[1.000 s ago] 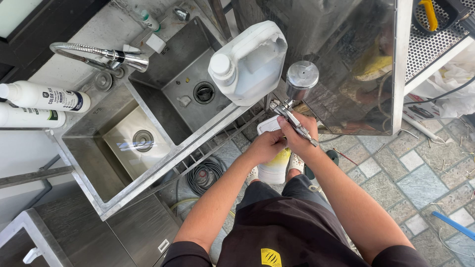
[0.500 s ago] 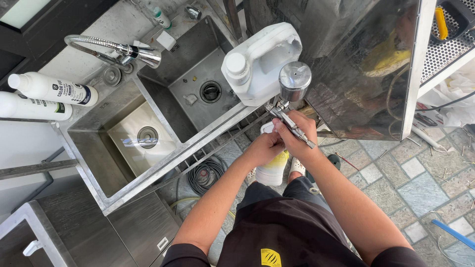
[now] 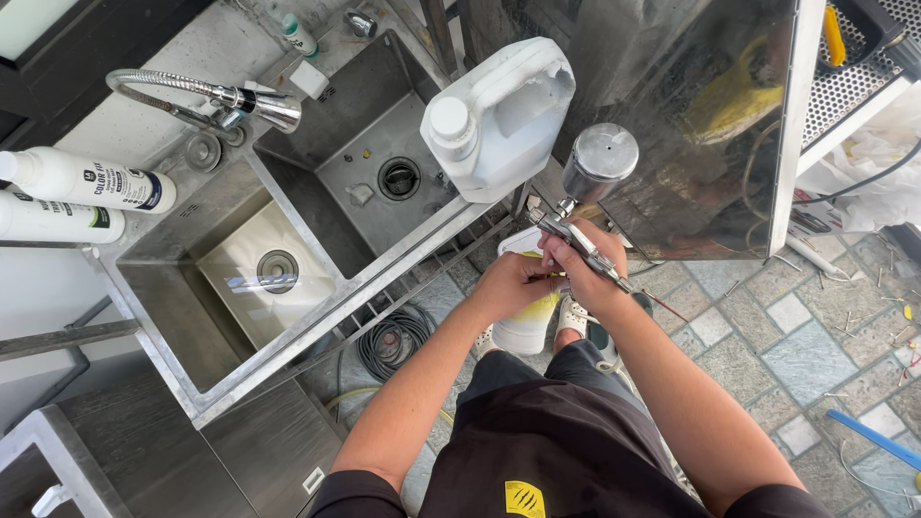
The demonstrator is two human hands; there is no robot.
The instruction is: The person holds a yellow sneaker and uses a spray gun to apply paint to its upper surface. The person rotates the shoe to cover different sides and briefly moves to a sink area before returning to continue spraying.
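— From the head camera, what do the hands have?

— The right hand (image 3: 585, 273) is clenched around a metal spray gun (image 3: 576, 235), its round cup (image 3: 601, 161) standing up and away from the body, likely so nothing spills. The left hand (image 3: 508, 286) is closed around a white bottle stained yellow (image 3: 528, 321), held just under the gun, touching the right hand.

— Why so close together?

— I'd judge it keeps drips over the bottle, in front of the steel double sink (image 3: 288, 288) instead of above the tiled floor (image 3: 796, 326).

— And around them?

— A white jug (image 3: 499, 120) rests tipped on the sink's edge, near the gun. A hose tap (image 3: 230, 96) hangs over the basins; two white bottles (image 3: 72, 197) lie at the left, well apart.

— Other views?

— None.
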